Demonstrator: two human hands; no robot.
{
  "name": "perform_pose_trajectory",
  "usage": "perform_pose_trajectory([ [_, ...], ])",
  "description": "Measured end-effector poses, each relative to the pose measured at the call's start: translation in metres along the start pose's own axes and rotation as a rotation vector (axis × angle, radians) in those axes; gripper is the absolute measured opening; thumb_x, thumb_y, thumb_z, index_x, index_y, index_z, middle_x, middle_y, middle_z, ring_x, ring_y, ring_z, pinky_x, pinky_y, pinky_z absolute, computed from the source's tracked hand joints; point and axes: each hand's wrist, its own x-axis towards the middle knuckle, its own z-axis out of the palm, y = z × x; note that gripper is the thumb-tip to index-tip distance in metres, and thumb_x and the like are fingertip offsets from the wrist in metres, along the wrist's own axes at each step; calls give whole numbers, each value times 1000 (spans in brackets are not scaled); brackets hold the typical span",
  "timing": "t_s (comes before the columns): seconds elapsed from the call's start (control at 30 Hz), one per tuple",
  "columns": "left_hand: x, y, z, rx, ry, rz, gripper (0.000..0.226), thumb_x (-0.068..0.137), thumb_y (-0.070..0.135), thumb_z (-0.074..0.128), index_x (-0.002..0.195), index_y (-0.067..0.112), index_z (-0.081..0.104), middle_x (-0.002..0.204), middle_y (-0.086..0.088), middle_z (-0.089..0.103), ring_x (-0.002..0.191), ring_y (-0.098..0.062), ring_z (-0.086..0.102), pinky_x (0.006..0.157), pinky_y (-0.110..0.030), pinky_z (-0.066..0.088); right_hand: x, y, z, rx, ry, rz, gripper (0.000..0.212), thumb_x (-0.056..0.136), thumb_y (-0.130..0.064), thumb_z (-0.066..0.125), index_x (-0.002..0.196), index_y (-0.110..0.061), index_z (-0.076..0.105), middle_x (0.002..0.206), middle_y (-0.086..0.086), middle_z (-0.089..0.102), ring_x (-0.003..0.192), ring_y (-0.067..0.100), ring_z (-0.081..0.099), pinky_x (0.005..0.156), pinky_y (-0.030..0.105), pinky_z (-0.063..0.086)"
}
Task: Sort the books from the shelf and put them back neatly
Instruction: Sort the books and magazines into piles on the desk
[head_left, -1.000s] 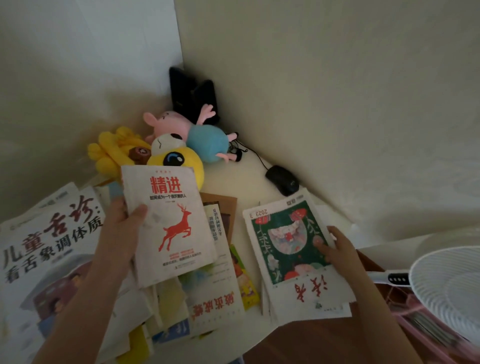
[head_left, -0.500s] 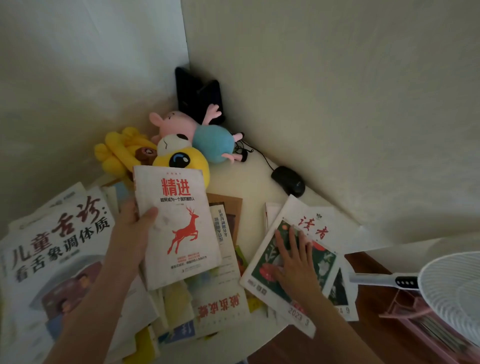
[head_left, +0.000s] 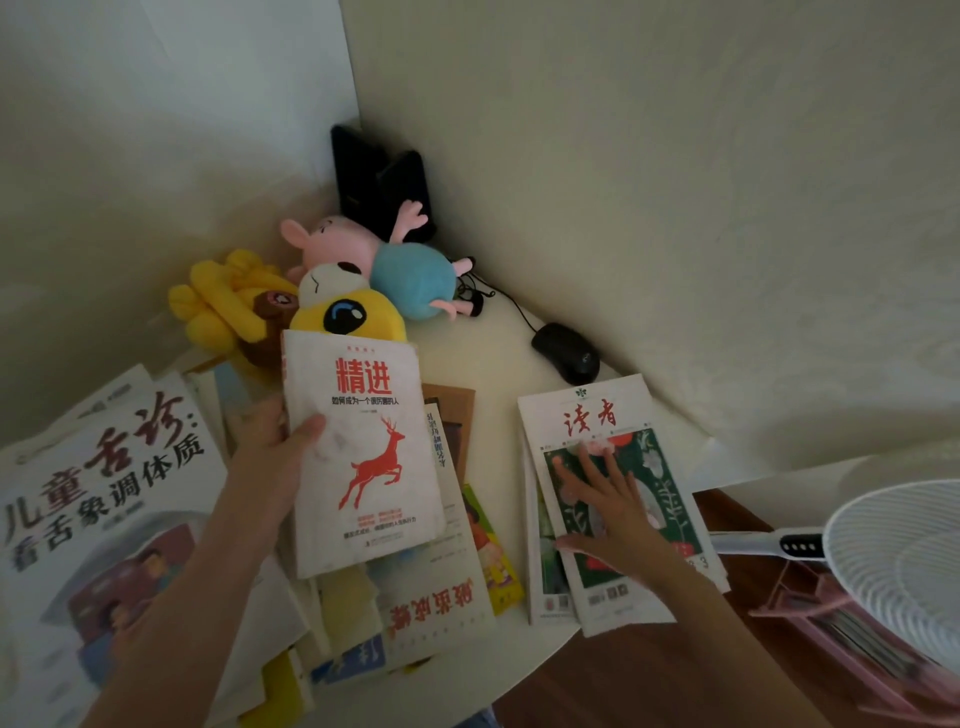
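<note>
In the head view, the left hand (head_left: 275, 447) grips a paperback book (head_left: 363, 452) by its left edge, thumb on the cover, above the pile (head_left: 436, 597). The right hand (head_left: 608, 514) presses straight fingers flat on a magazine (head_left: 592, 415) lying on the table (head_left: 467, 353). Both probably feel light and floppy, so they are best held along the spine.

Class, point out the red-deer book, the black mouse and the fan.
red-deer book (head_left: 375, 466), head view, on its red deer.
black mouse (head_left: 566, 353), head view, its back.
fan (head_left: 896, 561), head view, its white grille.
</note>
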Motion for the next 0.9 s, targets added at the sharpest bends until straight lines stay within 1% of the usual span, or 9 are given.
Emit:
perform_pose_trajectory([
  [0.07,0,-2,2,-15,-20,-13,28,97,19,51,125,21,53,109,-3,66,92,-24,65,77,-41,52,0,-2,14,-64,64,35,91,64,-93,15,138,-56,-24,152,-13,-31,137,22,-38,115,50,-16],
  [0.17,-3,-3,5,-23,-38,-11,25,96,19,52,121,18,53,104,-3,66,83,-17,64,64,-31,49,-2,-14,24,-41,129,68,93,60,-96,2,139,-53,-25,156,-4,-23,140,25,-33,111,43,-22],
  [0.23,-4,-4,5,-17,-50,-3,30,96,20,53,125,16,53,106,-4,67,85,-18,65,64,-31,49,-1,-22,27,-12,159,79,98,59,-96,0,142,-49,-23,156,-2,-24,140,23,-34,108,41,-25],
  [0.3,-2,-5,4,-12,-53,10,33,95,20,54,128,16,52,108,-5,67,87,-20,66,66,-32,50,-1,-25,28,3,181,85,94,59,-95,-1,137,-53,-28,156,-2,-25,139,21,-35,107,40,-27],
  [0.4,0,-5,4,-2,-54,15,34,95,21,54,128,17,52,110,-6,67,90,-23,66,69,-34,51,-2,-24,28,5,182,99,92,59,-95,0,136,-54,-30,157,-3,-23,139,22,-35,109,41,-24],
  [0.53,-2,-7,4,0,-66,44,29,94,21,56,123,20,54,102,3,68,89,-21,67,75,-40,54,-2,-25,28,-19,195,121,91,59,-96,-1,135,-54,-32,156,-3,-22,141,26,-31,111,44,-19],
  [0.67,-2,-7,3,6,-78,109,28,91,20,59,118,26,55,91,13,70,77,-12,71,59,-26,56,-3,-27,26,-40,186,140,96,58,-96,-4,139,-50,-27,156,-3,-22,141,27,-30,112,45,-16],
  [0.73,-3,-8,2,-14,-90,129,27,91,18,59,116,29,55,91,13,71,78,-7,70,55,-20,56,-3,-28,24,-27,176,150,101,54,-97,-7,141,-47,-23,155,-3,-25,140,27,-31,112,44,-18],
  [0.9,-5,-7,1,-70,-97,118,31,92,20,58,121,30,54,101,10,70,80,-8,71,63,-28,57,-3,-27,29,51,187,130,92,57,-97,-1,131,-56,-34,154,-4,-29,137,22,-39,110,42,-24],
])
